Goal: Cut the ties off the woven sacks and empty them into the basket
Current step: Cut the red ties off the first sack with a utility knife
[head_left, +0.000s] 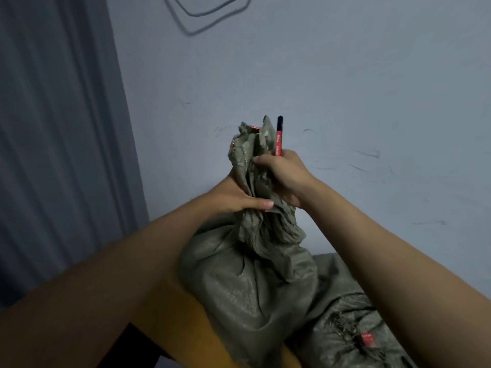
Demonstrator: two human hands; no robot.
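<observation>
1. Gripping the bunched neck of a grey-green woven sack (247, 282), the left hand (233, 195) wraps round it from the left, thumb laid across the gathered cloth.
2. The right hand (285, 176) clasps the same neck just above, and in the same grasp it holds a slim red cutter (279, 136) with a dark tip, which stands nearly upright beside the crumpled mouth of the sack.
3. The sack stands upright on the corner of a yellowish wooden worktop (170, 314), its body full and rounded below the hands, its mouth rumpled above them with a small patch of red showing at the top edge.
4. A second sack (353, 338) of the same cloth lies on its side just to the right, touching the first; a small red label sits near its puckered end.
5. Behind stands a pale scuffed wall (345, 88), with a grey curtain (53, 128) hanging at the left.
</observation>
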